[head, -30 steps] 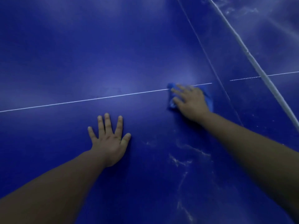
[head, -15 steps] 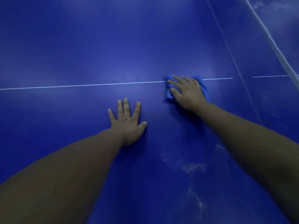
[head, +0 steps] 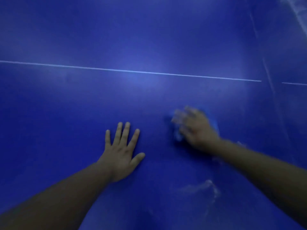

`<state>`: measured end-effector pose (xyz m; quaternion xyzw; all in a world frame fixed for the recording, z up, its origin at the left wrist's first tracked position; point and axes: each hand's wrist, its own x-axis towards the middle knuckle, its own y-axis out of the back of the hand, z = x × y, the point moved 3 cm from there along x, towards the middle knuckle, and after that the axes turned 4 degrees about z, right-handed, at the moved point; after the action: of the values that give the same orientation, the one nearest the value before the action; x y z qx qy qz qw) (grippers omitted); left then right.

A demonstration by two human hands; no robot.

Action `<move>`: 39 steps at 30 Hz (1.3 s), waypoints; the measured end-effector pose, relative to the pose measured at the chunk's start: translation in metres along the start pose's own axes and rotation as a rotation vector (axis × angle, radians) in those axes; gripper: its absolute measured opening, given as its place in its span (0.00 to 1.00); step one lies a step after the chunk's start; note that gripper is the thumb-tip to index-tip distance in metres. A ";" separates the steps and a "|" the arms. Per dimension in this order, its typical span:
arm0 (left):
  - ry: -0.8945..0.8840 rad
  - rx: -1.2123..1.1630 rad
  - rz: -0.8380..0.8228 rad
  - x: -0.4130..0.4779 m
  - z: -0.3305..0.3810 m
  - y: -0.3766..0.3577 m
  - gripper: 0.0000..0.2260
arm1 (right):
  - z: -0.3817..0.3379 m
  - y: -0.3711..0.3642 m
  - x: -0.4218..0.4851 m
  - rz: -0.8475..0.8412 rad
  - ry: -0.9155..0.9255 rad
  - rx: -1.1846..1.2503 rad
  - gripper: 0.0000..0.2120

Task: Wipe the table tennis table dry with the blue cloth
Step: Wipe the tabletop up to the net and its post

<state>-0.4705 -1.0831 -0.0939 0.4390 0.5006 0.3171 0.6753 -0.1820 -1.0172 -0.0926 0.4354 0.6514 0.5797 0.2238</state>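
The dark blue table tennis table fills the view, crossed by a thin white line. My right hand presses flat on the blue cloth, which shows only at the hand's edges; both are motion-blurred. They sit below the white line, right of centre. My left hand lies palm down on the table with fingers spread, holding nothing, a little to the left of the cloth.
Whitish wet streaks lie on the surface near my right forearm. A faint seam runs across the table at the right, and a pale net band shows in the top right corner.
My right hand has dragged the cloth from the white line down toward me. The left hand has stayed planted while the view shifted.
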 end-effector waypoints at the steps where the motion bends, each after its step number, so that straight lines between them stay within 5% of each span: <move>1: -0.004 -0.003 -0.043 0.001 0.001 0.003 0.35 | 0.024 0.001 0.027 0.049 -0.155 -0.058 0.20; 3: -0.014 -0.006 -0.079 0.003 0.001 0.005 0.35 | 0.051 0.001 0.070 0.011 -0.342 -0.119 0.25; 5: -0.028 -0.003 -0.079 0.002 -0.002 0.002 0.35 | 0.045 -0.003 0.098 -0.017 -0.332 -0.130 0.30; 10: -0.033 -0.126 -0.019 0.000 -0.008 0.001 0.41 | -0.057 -0.022 0.050 -0.042 0.083 -0.035 0.22; 16: 0.058 -0.101 0.135 -0.080 -0.017 -0.021 0.38 | -0.165 -0.006 -0.093 -0.339 0.408 0.194 0.21; 22: 0.102 -0.031 0.038 -0.123 -0.020 -0.057 0.37 | -0.108 -0.016 -0.020 -0.086 -0.203 0.035 0.23; 29: 0.089 -0.163 -0.134 -0.122 -0.026 -0.046 0.38 | -0.198 -0.028 -0.079 -0.173 0.156 0.071 0.22; 34: -0.019 -0.185 -0.033 -0.147 -0.031 -0.038 0.36 | -0.274 -0.014 -0.174 -0.360 0.348 0.263 0.20; 36: -0.065 -0.134 0.020 -0.171 -0.029 -0.044 0.36 | -0.261 -0.013 -0.165 -0.313 0.271 0.234 0.21; 39: -0.081 -0.101 0.079 -0.202 -0.032 -0.058 0.34 | -0.224 -0.012 -0.116 -0.104 -0.181 0.117 0.24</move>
<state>-0.5617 -1.2741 -0.0701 0.4363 0.4383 0.3504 0.7034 -0.3037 -1.2382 -0.0779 0.4639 0.6829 0.4868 0.2854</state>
